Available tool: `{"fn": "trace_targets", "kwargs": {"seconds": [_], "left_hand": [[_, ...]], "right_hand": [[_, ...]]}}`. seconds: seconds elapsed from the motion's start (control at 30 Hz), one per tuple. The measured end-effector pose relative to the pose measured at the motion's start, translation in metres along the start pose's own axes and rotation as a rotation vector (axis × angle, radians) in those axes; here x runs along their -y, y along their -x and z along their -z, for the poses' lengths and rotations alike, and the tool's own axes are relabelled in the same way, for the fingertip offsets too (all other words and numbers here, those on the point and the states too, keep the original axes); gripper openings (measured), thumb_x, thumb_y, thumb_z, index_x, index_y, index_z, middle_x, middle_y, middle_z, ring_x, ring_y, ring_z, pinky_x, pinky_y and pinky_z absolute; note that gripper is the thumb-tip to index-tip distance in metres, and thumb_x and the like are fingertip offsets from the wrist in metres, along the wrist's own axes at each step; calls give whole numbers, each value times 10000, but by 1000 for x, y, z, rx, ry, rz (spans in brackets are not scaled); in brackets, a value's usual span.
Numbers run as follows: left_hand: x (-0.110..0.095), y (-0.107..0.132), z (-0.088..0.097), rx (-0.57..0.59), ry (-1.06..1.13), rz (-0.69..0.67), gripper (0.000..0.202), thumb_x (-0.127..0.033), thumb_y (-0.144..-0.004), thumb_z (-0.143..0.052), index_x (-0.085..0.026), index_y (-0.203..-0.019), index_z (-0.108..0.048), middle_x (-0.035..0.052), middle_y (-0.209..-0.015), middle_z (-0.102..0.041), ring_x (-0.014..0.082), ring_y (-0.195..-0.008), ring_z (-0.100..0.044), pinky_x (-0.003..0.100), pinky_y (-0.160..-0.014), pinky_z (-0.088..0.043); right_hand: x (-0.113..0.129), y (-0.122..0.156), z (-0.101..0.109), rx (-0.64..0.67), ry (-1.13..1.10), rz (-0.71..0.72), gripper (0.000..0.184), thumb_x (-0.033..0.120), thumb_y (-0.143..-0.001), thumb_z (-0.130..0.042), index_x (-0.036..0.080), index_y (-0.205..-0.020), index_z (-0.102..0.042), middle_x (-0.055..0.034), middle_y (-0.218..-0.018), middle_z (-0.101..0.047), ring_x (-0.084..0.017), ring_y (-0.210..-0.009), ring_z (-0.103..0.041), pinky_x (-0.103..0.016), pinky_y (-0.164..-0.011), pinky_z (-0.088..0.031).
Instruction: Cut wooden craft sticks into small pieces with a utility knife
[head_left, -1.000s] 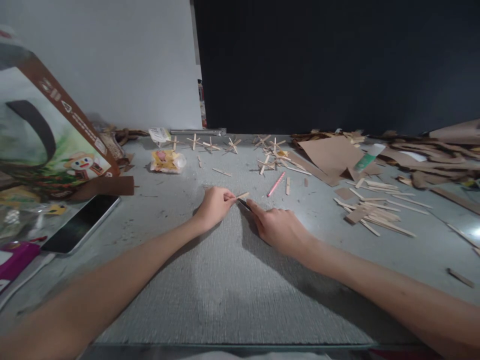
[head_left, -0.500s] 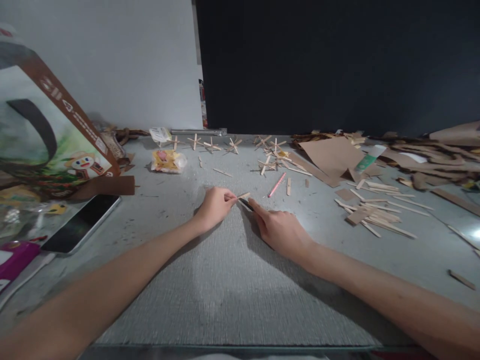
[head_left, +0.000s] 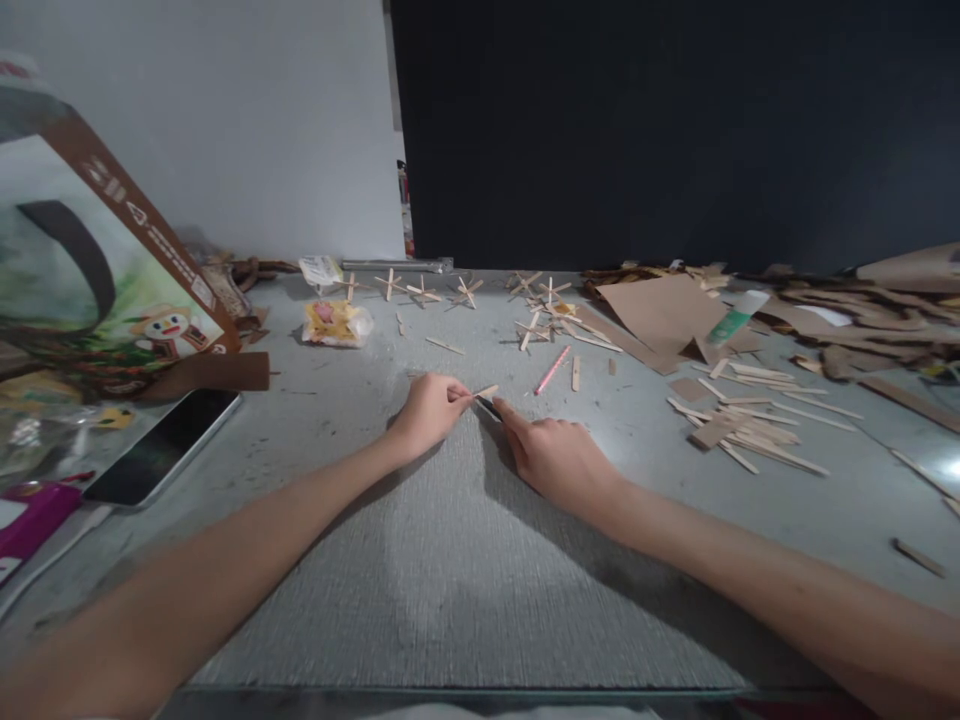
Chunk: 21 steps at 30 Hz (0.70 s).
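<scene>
Near the middle of the table, my left hand (head_left: 429,412) pinches one end of a short wooden craft stick (head_left: 487,391) between thumb and fingers. My right hand (head_left: 559,455) is closed around a slim dark craft knife (head_left: 487,406), its index finger stretched along the top. The knife's tip meets the stick just beside my left fingertips; most of its handle is hidden in my palm. Beyond my hands lie a pink patterned pencil (head_left: 552,371) and a loose flat stick (head_left: 576,373).
Star-shaped stick pieces (head_left: 466,291) line the back, beside a yellow packet (head_left: 336,324). A stick pile (head_left: 742,430), brown cardboard (head_left: 660,310) and a green-and-white tube (head_left: 736,318) lie right. A phone (head_left: 166,447) and a large printed bag (head_left: 112,250) stand left.
My right hand and the knife have shifted very slightly left along the stick. My left hand keeps its pinch in the same place.
</scene>
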<state>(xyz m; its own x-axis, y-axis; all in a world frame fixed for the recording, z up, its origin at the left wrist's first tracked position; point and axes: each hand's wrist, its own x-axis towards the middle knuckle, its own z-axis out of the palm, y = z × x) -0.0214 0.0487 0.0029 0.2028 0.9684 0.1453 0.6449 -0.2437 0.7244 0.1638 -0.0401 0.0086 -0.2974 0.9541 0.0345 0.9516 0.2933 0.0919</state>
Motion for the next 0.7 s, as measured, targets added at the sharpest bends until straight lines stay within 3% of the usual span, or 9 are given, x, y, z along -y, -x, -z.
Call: {"fn": "trace_targets", "kwargs": {"seconds": [0.13, 0.3, 0.53, 0.7], "left_hand": [[2, -1, -1, 7, 6, 3, 108, -131, -883, -766, -182, -801, -813, 75, -827, -819, 213, -772, -746, 325, -777, -570], [5, 1, 1, 3, 62, -32, 96, -170, -875, -775, -191, -786, -802, 80, -817, -817, 228, -781, -748, 330, -763, -557], [10, 3, 0, -40, 284, -46, 97, -254, -885, -746, -178, -841, -788, 53, -803, -786, 204, -772, -718, 292, -719, -531], [4, 7, -4, -54, 497, -67, 169, -336, -899, -740, -169, -892, -765, 56, -848, -760, 179, -774, -672, 280, -722, -517]], "right_hand": [[-1, -2, 2, 26, 6, 18, 629, 233, -1053, -410, 196, -1681, -387, -141, -904, -817, -283, -751, -755, -307, -588, -358], [-2, 0, -4, -44, -38, 15, 597, 233, -1053, -386, 193, -1646, -450, -124, -860, -810, -238, -650, -704, -301, -568, -345], [-19, 7, -19, -332, -235, 71, 559, 286, -1097, -319, 185, -1628, -463, -93, -917, -804, -189, -618, -684, -293, -543, -342], [-43, 6, -15, -481, -354, 11, 441, 318, -1103, -327, 135, -1405, -592, -135, -930, -789, -243, -755, -732, -295, -618, -433]]}}
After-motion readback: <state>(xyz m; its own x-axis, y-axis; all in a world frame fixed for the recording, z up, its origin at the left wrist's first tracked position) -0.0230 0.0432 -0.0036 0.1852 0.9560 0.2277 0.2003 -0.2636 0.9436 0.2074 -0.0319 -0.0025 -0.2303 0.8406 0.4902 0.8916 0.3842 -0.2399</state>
